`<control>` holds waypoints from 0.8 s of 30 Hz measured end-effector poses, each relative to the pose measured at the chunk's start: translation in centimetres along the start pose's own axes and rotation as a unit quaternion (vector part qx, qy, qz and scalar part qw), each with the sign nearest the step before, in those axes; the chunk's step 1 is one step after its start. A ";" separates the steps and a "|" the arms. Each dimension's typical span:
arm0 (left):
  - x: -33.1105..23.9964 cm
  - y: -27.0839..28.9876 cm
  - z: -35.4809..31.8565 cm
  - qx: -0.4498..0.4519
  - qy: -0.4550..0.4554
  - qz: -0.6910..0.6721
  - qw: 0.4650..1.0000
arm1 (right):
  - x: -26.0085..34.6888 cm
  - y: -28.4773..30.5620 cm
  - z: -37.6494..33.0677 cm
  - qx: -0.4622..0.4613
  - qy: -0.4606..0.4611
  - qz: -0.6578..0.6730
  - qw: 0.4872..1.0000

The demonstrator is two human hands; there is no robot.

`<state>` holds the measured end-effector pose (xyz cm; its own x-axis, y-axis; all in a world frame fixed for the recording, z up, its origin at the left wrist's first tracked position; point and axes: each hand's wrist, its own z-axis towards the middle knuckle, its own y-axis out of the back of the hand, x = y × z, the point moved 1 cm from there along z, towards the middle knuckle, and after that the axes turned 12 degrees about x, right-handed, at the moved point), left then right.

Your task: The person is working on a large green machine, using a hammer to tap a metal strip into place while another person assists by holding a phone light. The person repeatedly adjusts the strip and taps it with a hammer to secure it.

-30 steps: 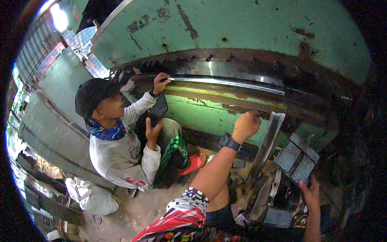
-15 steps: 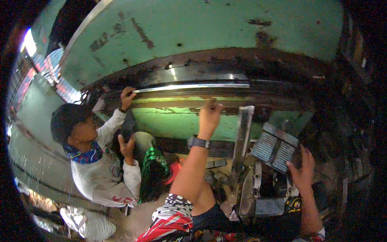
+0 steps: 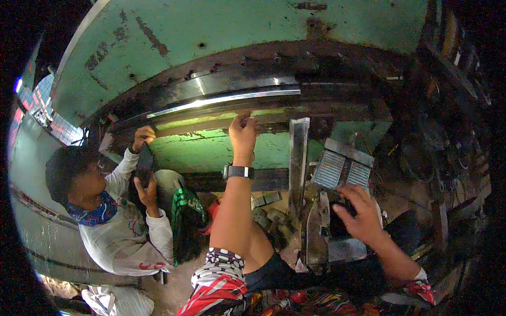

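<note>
My left hand [image 3: 243, 138] is closed, fingers curled in at the front edge of the green machine bed [image 3: 211, 151]. What it holds, if anything, is hidden. Just beyond it, a long shiny metal strip [image 3: 224, 101] lies along the machine's dark jaw. My right hand [image 3: 362, 217] hovers with fingers apart at the near edge of a ribbed double foot pedal [image 3: 343, 167]; whether the fingertips touch it I cannot tell. An upright metal bar [image 3: 298, 163] stands between my two hands.
On the left a co-worker [image 3: 113, 210] in a dark cap crouches, one hand [image 3: 143, 138] raised near the bed's left end. A green cloth [image 3: 188, 210] hangs beside them. White sacking [image 3: 116, 301] lies at lower left. A large green plate [image 3: 237, 31] rises behind the jaw.
The whole view has shifted. My right hand has moved from the pedal's right side to its near edge. The co-worker's raised hand has come away from the strip's left end and dropped lower.
</note>
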<state>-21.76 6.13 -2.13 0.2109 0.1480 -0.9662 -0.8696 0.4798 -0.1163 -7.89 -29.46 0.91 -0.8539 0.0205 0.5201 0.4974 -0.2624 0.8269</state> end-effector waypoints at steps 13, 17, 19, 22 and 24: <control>0.0 2.4 1.4 -0.044 -0.055 0.097 0.993 | 4.4 -9.5 8.1 0.191 -0.007 0.184 0.964; 0.0 4.2 0.2 -0.077 -0.048 -0.015 0.996 | 9.1 -19.3 11.2 0.101 -0.357 0.239 0.897; 0.6 5.0 0.2 -0.074 -0.039 0.001 0.997 | 5.6 -29.2 7.6 0.045 -0.358 0.271 0.892; 0.9 3.7 -0.2 -0.051 -0.029 0.021 0.998 | 0.6 -38.8 3.5 0.001 -0.364 0.336 0.869; 1.7 4.0 -1.1 -0.053 -0.031 0.039 0.997 | 0.7 -40.0 4.0 0.021 -0.416 0.406 0.813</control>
<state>-25.41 7.33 -4.50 0.1654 0.2364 -0.9575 -0.9263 0.3704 -0.0686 -27.81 -15.08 -30.98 0.1493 0.5081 0.8483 0.8654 -0.4821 0.1365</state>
